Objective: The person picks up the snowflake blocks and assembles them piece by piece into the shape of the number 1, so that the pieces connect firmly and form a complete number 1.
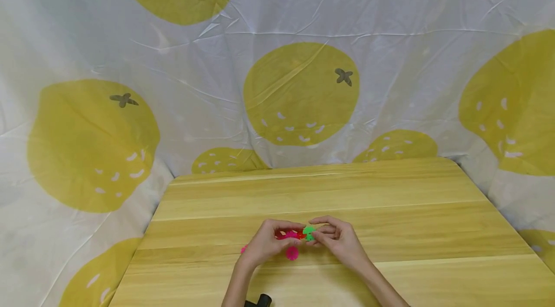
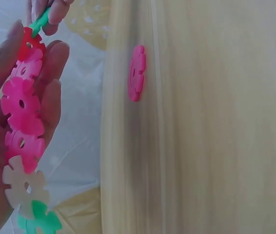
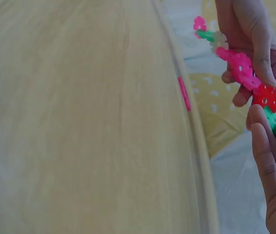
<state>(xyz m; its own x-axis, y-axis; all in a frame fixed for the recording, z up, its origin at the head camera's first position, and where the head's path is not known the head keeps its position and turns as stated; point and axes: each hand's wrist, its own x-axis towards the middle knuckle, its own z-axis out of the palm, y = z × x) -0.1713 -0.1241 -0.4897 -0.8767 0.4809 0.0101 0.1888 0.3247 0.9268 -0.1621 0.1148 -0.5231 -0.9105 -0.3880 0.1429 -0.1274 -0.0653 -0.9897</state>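
My left hand (image 1: 264, 245) grips a chain of interlocking flower-shaped plastic discs, seen in the left wrist view. Along it run a red disc (image 2: 27, 48), several pink discs (image 2: 12, 109), a whitish disc (image 2: 16, 189) and a green disc (image 2: 36, 222). The right wrist view shows one more pink disc (image 3: 199, 22) at the far tip. Between thumb and fingers, my right hand (image 1: 344, 243) pinches another green disc (image 1: 309, 232) against the red disc's edge. Whether those two are slotted together I cannot tell.
A loose pink disc (image 1: 292, 253) lies on the wooden table (image 1: 381, 196), just below the hands near its front edge. At the bottom of the head view, a black object (image 1: 263, 300) partly shows beside the left forearm. A lemon-print cloth (image 1: 299, 95) hangs behind the table.
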